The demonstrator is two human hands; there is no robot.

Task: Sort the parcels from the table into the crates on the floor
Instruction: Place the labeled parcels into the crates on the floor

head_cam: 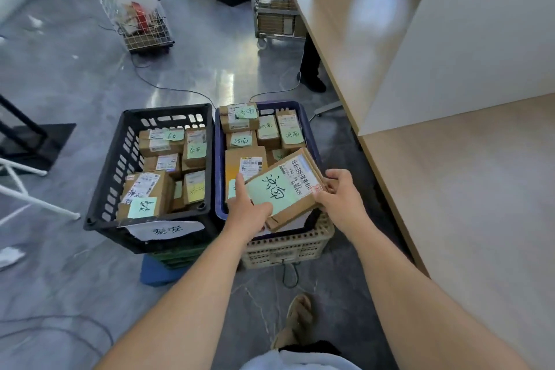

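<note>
A flat brown cardboard parcel [285,186] with a green handwritten note and a barcode label hangs tilted over the near end of the blue crate [220,141]. My left hand [247,207] grips its near left corner, thumb on top. Its right edge is held by my right hand [338,194]. The blue crate holds several brown parcels with green notes. Left of it stands a black crate [120,159], also with several labelled parcels and a white paper sign on its front.
The wooden table [354,33] runs along the right, with a white wall panel beside it. A beige crate [288,246] sits under the blue one. A wire trolley [138,15], a cart of boxes [276,9], floor cables and another person's legs [310,66] lie beyond.
</note>
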